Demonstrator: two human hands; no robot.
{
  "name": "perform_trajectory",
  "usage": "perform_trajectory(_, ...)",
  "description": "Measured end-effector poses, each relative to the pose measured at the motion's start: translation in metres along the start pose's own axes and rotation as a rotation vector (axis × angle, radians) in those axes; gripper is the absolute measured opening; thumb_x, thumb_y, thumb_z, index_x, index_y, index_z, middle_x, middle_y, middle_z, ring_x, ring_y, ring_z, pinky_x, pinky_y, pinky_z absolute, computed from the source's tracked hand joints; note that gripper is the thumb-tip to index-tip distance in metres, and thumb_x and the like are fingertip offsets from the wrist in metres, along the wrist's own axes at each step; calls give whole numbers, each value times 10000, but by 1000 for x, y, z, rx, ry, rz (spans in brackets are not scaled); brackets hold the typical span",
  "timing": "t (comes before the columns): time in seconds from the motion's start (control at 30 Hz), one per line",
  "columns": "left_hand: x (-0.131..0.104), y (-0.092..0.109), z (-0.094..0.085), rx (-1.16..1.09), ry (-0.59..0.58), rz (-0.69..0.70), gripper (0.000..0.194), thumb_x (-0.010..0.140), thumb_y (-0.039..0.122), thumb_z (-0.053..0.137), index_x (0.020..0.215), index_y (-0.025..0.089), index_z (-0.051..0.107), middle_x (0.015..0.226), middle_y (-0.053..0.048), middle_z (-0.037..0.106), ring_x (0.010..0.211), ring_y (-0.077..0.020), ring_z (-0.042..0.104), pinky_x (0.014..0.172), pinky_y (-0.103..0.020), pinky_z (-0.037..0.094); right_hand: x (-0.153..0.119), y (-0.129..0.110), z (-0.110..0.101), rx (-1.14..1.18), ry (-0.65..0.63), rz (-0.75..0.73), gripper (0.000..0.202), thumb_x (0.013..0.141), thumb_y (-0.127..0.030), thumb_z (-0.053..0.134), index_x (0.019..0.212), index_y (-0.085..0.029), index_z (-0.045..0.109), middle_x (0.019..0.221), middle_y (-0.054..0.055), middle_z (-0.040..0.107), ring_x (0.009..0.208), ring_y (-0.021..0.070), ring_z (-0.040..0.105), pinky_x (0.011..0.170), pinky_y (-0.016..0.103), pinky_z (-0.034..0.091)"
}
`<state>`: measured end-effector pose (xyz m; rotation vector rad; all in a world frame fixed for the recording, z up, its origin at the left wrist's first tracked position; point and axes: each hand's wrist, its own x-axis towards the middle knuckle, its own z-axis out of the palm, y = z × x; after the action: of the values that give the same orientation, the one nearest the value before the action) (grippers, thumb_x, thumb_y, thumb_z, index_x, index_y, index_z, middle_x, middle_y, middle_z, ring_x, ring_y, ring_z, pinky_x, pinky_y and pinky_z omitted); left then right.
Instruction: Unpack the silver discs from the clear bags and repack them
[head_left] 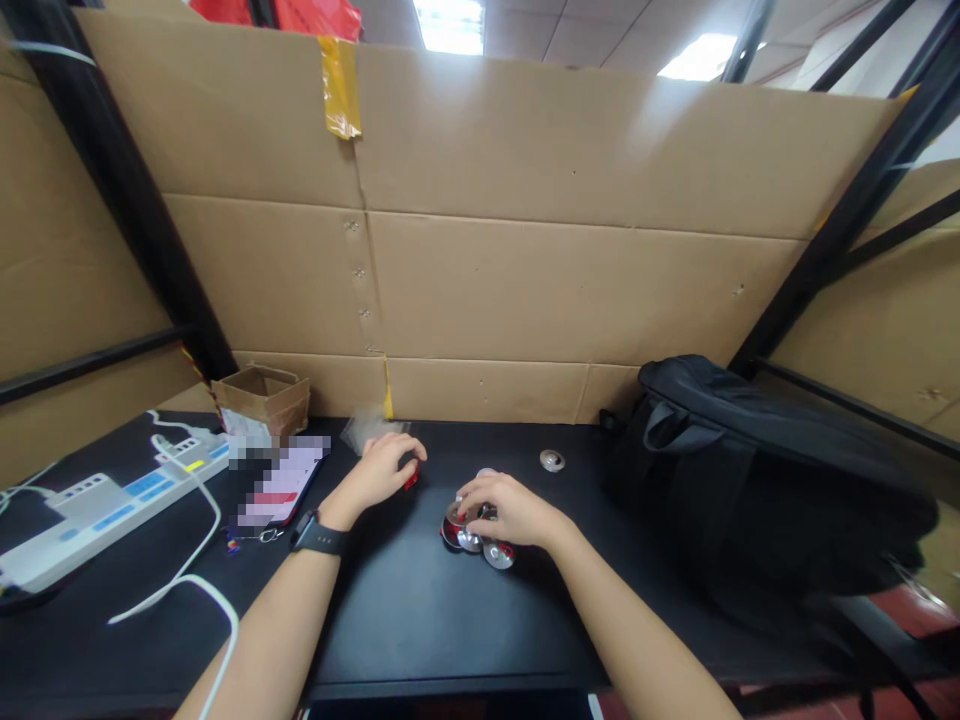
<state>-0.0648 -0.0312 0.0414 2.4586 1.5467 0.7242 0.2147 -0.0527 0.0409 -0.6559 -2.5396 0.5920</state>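
My left hand (384,466) hovers over the left-middle of the black table, its thumb and curved fingers apart. A small red piece (411,479) lies just under its thumb, and a crumpled clear plastic bag (360,430) is partly behind it. My right hand (508,508) reaches into a cluster of shiny round metal pieces, some with red on them. Its thumb and fingers grip a red-and-silver round piece (452,526) at the cluster's left; the fingers partly cover the others. One silver disc (499,554) lies below that hand. Another silver round piece (552,460) sits apart, farther back.
On the left are a white power strip (112,520) with cables, a phone (289,482) and a small open cardboard box (262,398). A black bag (765,480) fills the right side. Cardboard walls (480,280) and black metal posts surround the table.
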Motion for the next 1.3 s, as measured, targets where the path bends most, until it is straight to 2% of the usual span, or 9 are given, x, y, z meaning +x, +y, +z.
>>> perform_trajectory(0.1,1,4,1,-19,14,23,169,891,223,521,941,253,680,1020,-25,704,1042,-245,587,932,-396,384,6,-2,18,-32,17,39,92,868,-189,693,912,-240,755,1046,28,744,1015,191,640,958,338,432)
perform_trajectory(0.23,2,18,6,-171,16,100,172,940,274,526,994,259,689,1033,-20,707,1013,-219,597,933,-367,410,6,0,17,13,239,136,125,923,-210,619,876,-231,733,995,39,731,980,200,621,932,367,429)
perform_trajectory(0.4,4,42,18,-479,-32,212,191,932,359,602,1041,244,708,1046,-35,712,1006,-198,619,927,-323,451,5,5,12,528,462,307,183,913,-372,638,933,-197,687,861,45,708,774,177,646,715,297,488)
perform_trajectory(0.5,5,53,24,-609,-26,238,203,928,365,615,1005,208,718,1033,-56,702,984,-195,627,916,-317,467,7,8,15,783,473,368,260,862,-433,694,924,-181,680,805,35,701,692,162,639,653,279,487)
perform_trajectory(0.67,6,60,29,-693,-30,244,202,929,363,613,954,189,711,1030,-65,686,984,-195,626,911,-309,470,10,7,19,854,517,387,303,812,-460,744,883,-168,707,754,24,683,617,125,585,588,245,445)
perform_trajectory(0.87,5,53,25,-471,9,236,187,978,331,508,965,209,649,1044,-57,668,1011,-199,603,912,-334,420,7,7,11,927,447,444,303,791,-448,765,908,-172,720,781,30,706,605,111,579,572,229,420)
perform_trajectory(1.03,6,26,14,-97,99,98,184,977,342,499,941,233,643,1036,-34,677,1032,-216,591,890,-360,329,-7,26,-20,732,521,501,296,781,-425,743,901,-154,733,754,52,722,636,152,623,571,246,444)
perform_trajectory(1.2,1,-14,-1,78,52,-75,185,926,357,545,878,252,691,1029,-32,705,1053,-246,596,866,-361,316,-44,84,-47,250,833,768,252,776,-355,681,905,-150,752,836,102,768,764,228,709,633,280,495)
perform_trajectory(1.3,-2,-29,-5,124,7,-180,196,896,366,553,876,263,719,1057,-35,722,1066,-260,603,868,-364,329,-61,115,-50,18,855,931,208,770,-306,657,871,-163,768,825,101,777,801,244,731,696,291,507)
